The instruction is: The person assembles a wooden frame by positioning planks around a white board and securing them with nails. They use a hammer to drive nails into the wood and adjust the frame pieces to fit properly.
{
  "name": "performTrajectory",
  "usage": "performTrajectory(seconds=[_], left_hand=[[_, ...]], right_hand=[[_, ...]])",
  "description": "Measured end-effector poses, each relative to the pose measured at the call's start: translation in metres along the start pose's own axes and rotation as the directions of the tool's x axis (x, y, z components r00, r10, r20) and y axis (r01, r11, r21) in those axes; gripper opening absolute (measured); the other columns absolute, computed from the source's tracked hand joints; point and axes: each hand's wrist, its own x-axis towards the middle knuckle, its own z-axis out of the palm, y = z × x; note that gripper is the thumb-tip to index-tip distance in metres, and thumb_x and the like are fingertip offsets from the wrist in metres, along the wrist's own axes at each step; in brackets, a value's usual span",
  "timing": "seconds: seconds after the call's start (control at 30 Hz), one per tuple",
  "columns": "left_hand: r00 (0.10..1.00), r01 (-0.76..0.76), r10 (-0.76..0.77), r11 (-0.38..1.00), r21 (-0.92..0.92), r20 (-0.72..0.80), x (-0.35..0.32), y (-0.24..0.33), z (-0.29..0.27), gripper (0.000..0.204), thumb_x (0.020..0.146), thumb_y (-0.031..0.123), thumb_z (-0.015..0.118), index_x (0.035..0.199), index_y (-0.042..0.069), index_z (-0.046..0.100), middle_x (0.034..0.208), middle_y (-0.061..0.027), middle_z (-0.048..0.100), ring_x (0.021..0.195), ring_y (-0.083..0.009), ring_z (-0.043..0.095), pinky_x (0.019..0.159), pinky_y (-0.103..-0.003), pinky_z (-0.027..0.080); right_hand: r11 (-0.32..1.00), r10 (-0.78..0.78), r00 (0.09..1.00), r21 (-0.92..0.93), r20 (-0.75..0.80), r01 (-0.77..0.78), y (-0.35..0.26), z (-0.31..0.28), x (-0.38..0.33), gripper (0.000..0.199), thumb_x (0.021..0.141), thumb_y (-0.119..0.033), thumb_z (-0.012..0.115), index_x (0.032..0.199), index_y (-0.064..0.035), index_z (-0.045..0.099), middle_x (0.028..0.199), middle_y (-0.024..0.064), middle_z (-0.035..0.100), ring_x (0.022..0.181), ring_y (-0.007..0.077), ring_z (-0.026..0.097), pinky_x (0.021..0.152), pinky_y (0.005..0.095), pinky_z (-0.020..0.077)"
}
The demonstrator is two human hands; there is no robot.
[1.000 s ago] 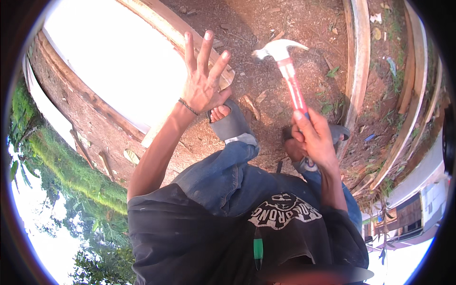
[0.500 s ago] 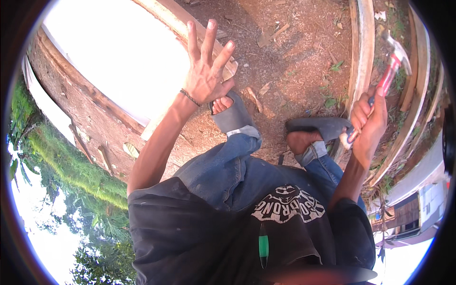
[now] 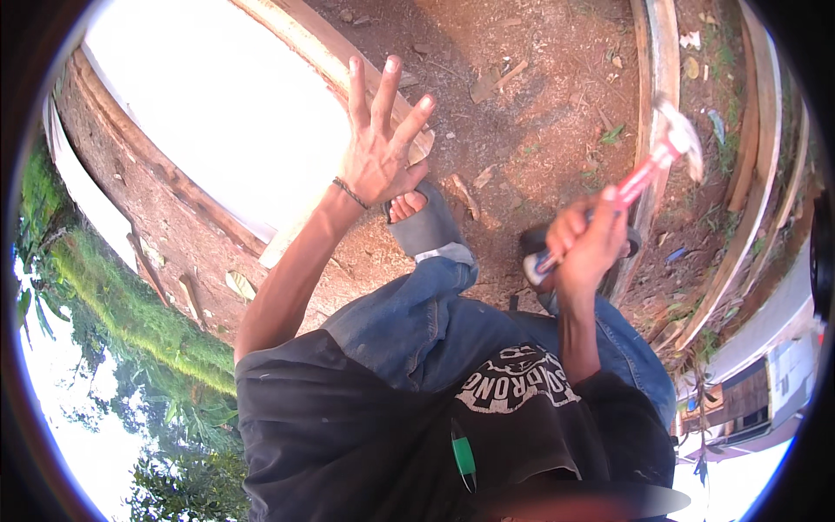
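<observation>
My right hand (image 3: 590,245) is closed round the red and blue handle of a claw hammer (image 3: 642,181). The hammer's metal head points up and to the right, above the ground near a long wooden plank. My left hand (image 3: 379,155) has its fingers spread, palm down, over the corner of a wooden frame (image 3: 326,39). A bright white panel (image 3: 222,100) lies within that frame, just left of the hand. The thumb hides part of the frame's end, and whether a nail is there I cannot tell.
Long wooden boards (image 3: 761,113) lie along the right. Wood scraps (image 3: 500,80) and a leaf (image 3: 239,284) are strewn over the reddish soil (image 3: 539,113). My sandalled foot (image 3: 426,222) rests right beside the frame's corner. Grass (image 3: 130,304) borders the left.
My right hand has swung the hammer leftward and slightly down, in toward my body. My left hand keeps its spread pose, sitting slightly lower in view.
</observation>
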Motion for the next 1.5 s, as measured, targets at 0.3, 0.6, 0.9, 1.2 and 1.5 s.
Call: performTrajectory(seconds=[0.3, 0.6, 0.9, 1.2, 1.5], left_hand=[[1.0, 0.0, 0.0, 1.0, -0.007, 0.0, 0.001, -0.003, 0.001, 0.129, 0.06, 0.015, 0.083, 0.164, 0.035, 0.009, 0.168, -0.0268, 0.008, 0.15, -0.062, 0.003, 0.117, -0.074, 0.021], [0.999, 0.017, -0.018, 0.999, -0.034, -0.028, -0.009, -0.004, 0.0, 0.129, 0.058, 0.014, 0.08, 0.164, 0.035, 0.009, 0.168, -0.025, 0.01, 0.15, -0.0614, 0.006, 0.117, -0.073, 0.021], [0.999, 0.011, -0.012, 0.999, -0.048, -0.035, -0.006, -0.004, -0.001, 0.123, 0.063, 0.014, 0.081, 0.163, 0.033, 0.012, 0.167, -0.0262, 0.011, 0.151, -0.0599, 0.003, 0.118, -0.074, 0.018], [1.0, -0.013, 0.014, 0.999, -0.042, 0.012, -0.008, -0.001, -0.006, 0.123, 0.061, 0.014, 0.081, 0.162, 0.031, 0.014, 0.167, -0.0257, 0.013, 0.151, -0.0598, 0.003, 0.118, -0.073, 0.018], [1.0, -0.003, 0.004, 0.999, -0.032, 0.02, -0.002, 0.0, -0.003, 0.122, 0.061, 0.015, 0.081, 0.162, 0.03, 0.014, 0.167, -0.026, 0.013, 0.151, -0.0597, 0.004, 0.118, -0.074, 0.018]], right_hand=[[0.978, -0.175, 0.985, 0.118, -0.008, 0.175, -0.036, -0.021, 0.051, 0.031, 0.11, -0.038, 0.05, 0.096, -0.01, 0.049, 0.064, -0.0029, 0.041, 0.044, 0.0038, 0.036, 0.037, 0.0217, 0.0299], [0.976, 0.154, 0.976, -0.176, 0.156, -0.126, -0.056, -0.032, 0.04, 0.03, 0.11, -0.036, 0.049, 0.099, -0.0085, 0.053, 0.062, -0.0036, 0.041, 0.044, 0.0031, 0.036, 0.035, 0.021, 0.0276], [0.841, 0.506, 0.764, -0.425, 0.4, -0.335, -0.01, -0.008, 0.011, 0.023, 0.109, -0.027, 0.054, 0.097, -0.0077, 0.051, 0.063, -0.0037, 0.043, 0.046, 0.0042, 0.038, 0.04, 0.0243, 0.0319], [0.908, 0.37, 0.898, -0.297, 0.239, -0.295, 0.025, -0.011, -0.017, 0.024, 0.108, -0.031, 0.055, 0.101, -0.0087, 0.051, 0.064, -0.0037, 0.043, 0.044, 0.0056, 0.038, 0.039, 0.0233, 0.031], [0.978, -0.096, 0.991, 0.178, -0.089, 0.111, 0.004, -0.001, 0.007, 0.031, 0.109, -0.036, 0.051, 0.095, -0.0093, 0.05, 0.063, -0.0017, 0.04, 0.046, 0.0092, 0.039, 0.041, 0.0273, 0.0348]])
